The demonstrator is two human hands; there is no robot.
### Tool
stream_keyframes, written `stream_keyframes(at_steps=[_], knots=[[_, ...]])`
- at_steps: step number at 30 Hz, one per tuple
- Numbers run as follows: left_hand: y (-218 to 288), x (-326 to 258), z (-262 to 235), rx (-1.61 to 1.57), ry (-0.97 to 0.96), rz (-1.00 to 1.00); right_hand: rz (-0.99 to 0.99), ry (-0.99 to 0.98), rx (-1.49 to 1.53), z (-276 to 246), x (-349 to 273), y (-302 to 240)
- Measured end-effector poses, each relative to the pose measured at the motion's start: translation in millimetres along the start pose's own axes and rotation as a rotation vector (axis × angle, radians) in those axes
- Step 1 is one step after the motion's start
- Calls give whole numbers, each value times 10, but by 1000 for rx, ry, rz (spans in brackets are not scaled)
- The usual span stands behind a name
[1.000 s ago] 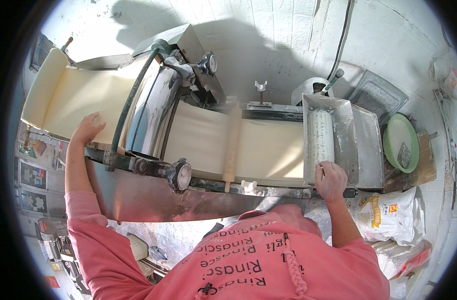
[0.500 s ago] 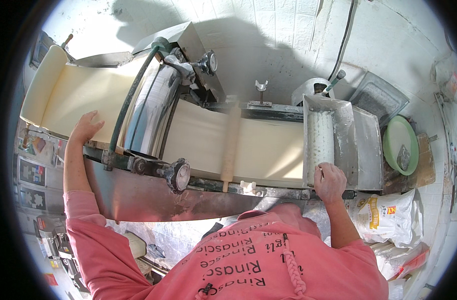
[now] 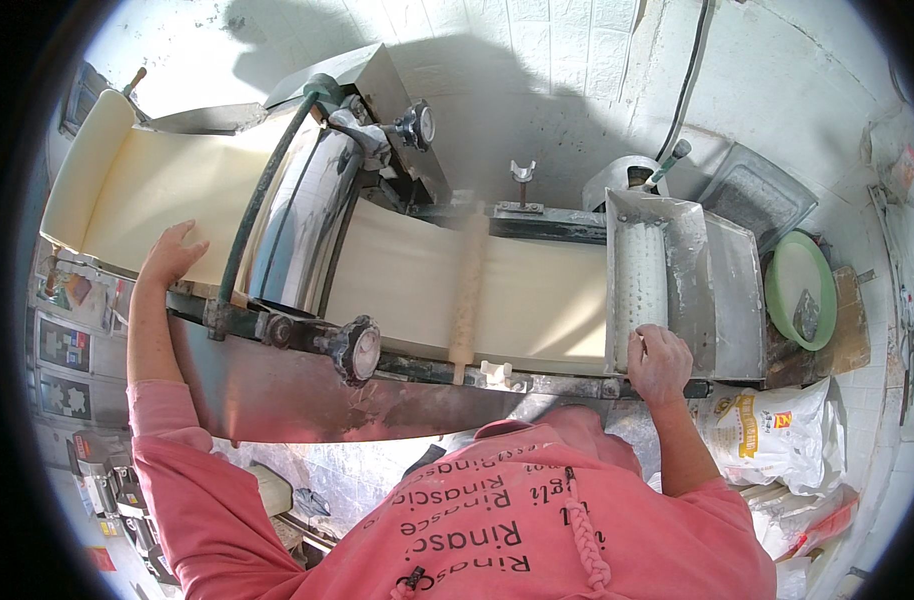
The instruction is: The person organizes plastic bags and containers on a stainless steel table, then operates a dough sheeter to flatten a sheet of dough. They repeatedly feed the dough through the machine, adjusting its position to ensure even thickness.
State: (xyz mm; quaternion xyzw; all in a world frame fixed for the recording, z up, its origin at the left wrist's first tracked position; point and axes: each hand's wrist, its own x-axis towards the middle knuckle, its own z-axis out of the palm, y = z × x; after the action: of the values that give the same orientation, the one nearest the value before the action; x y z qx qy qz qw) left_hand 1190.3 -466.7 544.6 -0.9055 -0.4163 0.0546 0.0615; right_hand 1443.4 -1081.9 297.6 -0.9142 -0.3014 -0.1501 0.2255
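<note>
A wide pale dough sheet runs through a rolling machine, under its shiny metal roller. My left hand is open, fingers stretched out over the near edge of the dough on the left side. A wooden rolling pin lies crosswise on the sheet at the middle. Toward the right, a metal box holds a white, dotted roller. My right hand is closed at the near end of that roller, by the box's rim; what its fingers grip is hidden.
Black hand knobs stick out from the machine's near side, above a curved metal panel. A green basin rests beyond the box. A white sack stands at the lower right, and a wall rises behind.
The rolling pin has shifted slightly to the right. The dotted roller in the box shows a different surface, its holes clearer. Both hands stay in nearly the same place.
</note>
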Motion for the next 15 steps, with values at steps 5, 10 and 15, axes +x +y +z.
stream_keyframes(at_steps=[5,10,15], knots=[[21,-8,-14,26,-6,-7,9,8,1,7,-10,2],[38,-29,-19,7,-9,-13,10,7,10,15,-9,9],[58,-37,-28,3,-11,-13,1,25,2,9,-8,6]])
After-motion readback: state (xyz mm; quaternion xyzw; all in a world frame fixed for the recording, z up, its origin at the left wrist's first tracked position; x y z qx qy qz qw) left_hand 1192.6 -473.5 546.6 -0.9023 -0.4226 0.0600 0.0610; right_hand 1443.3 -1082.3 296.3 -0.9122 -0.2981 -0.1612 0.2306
